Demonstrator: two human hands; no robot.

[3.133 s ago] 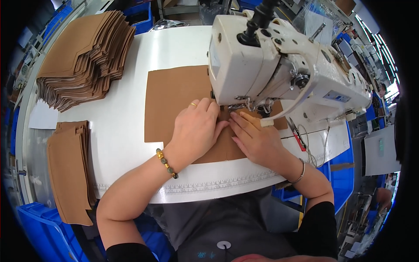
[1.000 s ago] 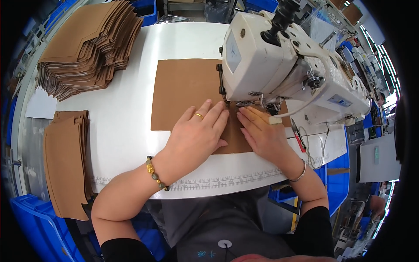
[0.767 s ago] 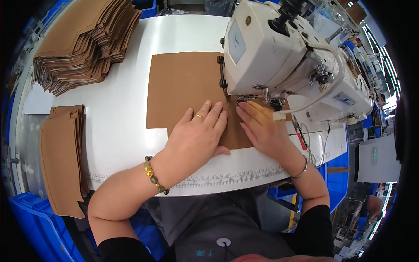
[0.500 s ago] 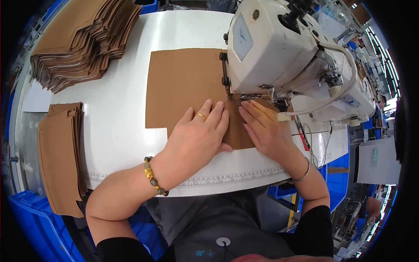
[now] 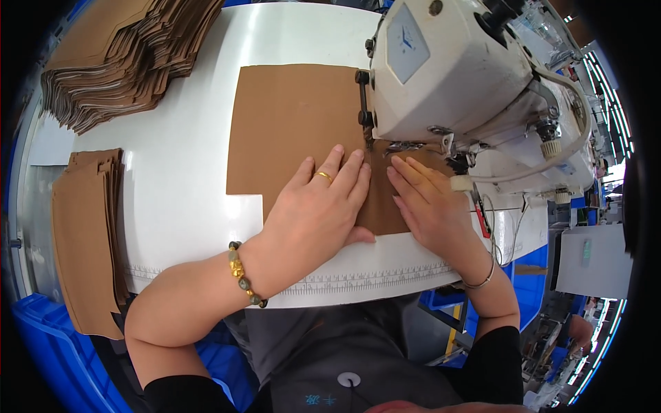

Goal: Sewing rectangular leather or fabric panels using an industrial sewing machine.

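Observation:
A flat brown panel [image 5: 296, 117], leather-like or fabric, lies on the white table under the needle area of a white sewing machine [image 5: 447, 76]. My left hand [image 5: 315, 206] rests flat on the panel, fingers stretched and slightly apart, just left of the presser foot [image 5: 370, 142]. On the other side of the foot, my right hand [image 5: 435, 206] lies with fingers extended on the panel's right part. Both palms face down, pressing the material near its front edge. The machine head covers part of the panel's far right side.
A tall stack of brown cut pieces [image 5: 117, 69] stands at the far left, and a smaller stack [image 5: 86, 241] overhangs the table's left edge. Red-handled snips [image 5: 482, 219] lie right of my right hand. A ruler strip [image 5: 358, 281] runs along the front edge; a blue bin [image 5: 55, 344] stands below left.
The view has shifted slightly. Both hands remain flat on the brown panel, with little visible movement relative to the machine.

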